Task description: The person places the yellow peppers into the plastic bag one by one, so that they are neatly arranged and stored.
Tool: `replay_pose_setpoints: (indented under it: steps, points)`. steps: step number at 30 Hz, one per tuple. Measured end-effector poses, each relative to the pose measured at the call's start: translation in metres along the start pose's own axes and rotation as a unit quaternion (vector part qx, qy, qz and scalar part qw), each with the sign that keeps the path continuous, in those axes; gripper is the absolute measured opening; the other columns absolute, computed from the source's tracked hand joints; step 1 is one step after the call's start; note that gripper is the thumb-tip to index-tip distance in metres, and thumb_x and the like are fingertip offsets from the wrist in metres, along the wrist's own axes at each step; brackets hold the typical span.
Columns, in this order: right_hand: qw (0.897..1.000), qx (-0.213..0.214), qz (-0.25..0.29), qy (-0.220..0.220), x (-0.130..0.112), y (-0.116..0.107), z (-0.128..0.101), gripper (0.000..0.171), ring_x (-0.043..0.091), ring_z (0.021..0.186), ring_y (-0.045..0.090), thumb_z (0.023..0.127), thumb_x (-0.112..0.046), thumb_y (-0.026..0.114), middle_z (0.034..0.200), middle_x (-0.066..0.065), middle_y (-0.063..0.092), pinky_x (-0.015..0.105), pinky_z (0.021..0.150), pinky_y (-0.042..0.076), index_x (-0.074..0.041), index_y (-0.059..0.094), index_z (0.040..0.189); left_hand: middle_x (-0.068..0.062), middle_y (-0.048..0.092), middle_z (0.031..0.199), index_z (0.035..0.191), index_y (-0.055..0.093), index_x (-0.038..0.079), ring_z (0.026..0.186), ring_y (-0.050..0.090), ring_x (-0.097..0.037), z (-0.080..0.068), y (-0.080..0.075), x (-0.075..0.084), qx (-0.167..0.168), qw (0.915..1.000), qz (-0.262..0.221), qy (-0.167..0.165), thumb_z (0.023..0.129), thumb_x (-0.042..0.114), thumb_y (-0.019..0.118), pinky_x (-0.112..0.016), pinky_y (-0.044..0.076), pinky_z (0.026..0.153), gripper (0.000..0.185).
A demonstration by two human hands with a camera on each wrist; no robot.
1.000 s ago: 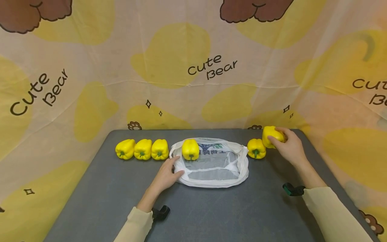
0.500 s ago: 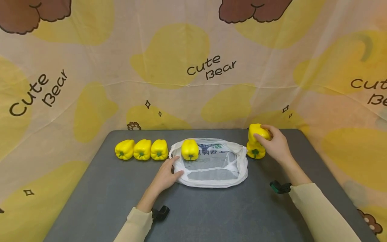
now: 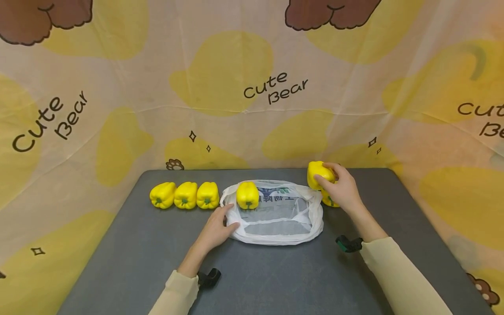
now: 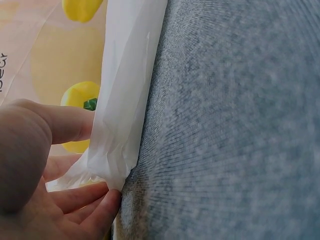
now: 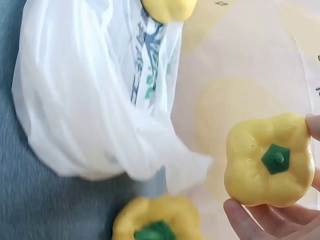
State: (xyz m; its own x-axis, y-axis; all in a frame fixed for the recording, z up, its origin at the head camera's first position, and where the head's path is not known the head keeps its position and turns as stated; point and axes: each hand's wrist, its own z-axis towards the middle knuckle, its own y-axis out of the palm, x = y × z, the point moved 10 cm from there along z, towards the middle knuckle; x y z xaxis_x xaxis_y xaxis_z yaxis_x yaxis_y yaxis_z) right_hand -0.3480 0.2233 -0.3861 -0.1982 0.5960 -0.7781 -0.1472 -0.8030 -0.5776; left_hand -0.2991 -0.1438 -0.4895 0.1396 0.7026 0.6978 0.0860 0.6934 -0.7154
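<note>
Yellow pepper (image 3: 320, 173) gripped in my right hand (image 3: 341, 189) by the bag's (image 3: 275, 238) right rim, left hand (image 3: 216, 227) pinching its left rim; next, clear the rim and lower it in.

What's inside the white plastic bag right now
One yellow pepper sits inside the white plastic bag at its far left corner. The rest of the floor looks bare through the open mouth. The right hand holds another pepper just outside the rim.

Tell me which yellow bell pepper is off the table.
The one the right hand holds, raised at the plastic bag's right edge. Three sit in a row at left, one in the bag.
</note>
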Motion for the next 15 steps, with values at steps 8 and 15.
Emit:
replay_pose_setpoints:
  steps: [8,15]
  points:
    - [0.999,-0.011,0.017,-0.026,-0.016,0.027,0.000,0.059,0.038,0.118,0.054,0.095,-0.033,0.072,0.139,0.020,0.054,0.053,0.095,0.049,-0.002,0.054,0.141,-0.013,0.056,0.115,0.146,0.052,0.004,0.099,0.052,-0.025,-0.002,0.000,0.002,0.003,0.9999,-0.008,0.008,0.091,0.019,0.075,-0.043,0.045,0.086,0.061]
    - [0.999,-0.029,0.026,-0.035,-0.029,0.052,-0.002,0.059,0.035,0.117,0.054,0.095,-0.035,0.073,0.138,0.018,0.055,0.052,0.094,0.050,-0.005,0.055,0.141,-0.011,0.056,0.114,0.145,0.052,0.004,0.098,0.052,-0.024,-0.001,-0.001,0.003,0.005,0.9999,-0.005,0.010,0.091,0.019,0.075,-0.042,0.045,0.085,0.060]
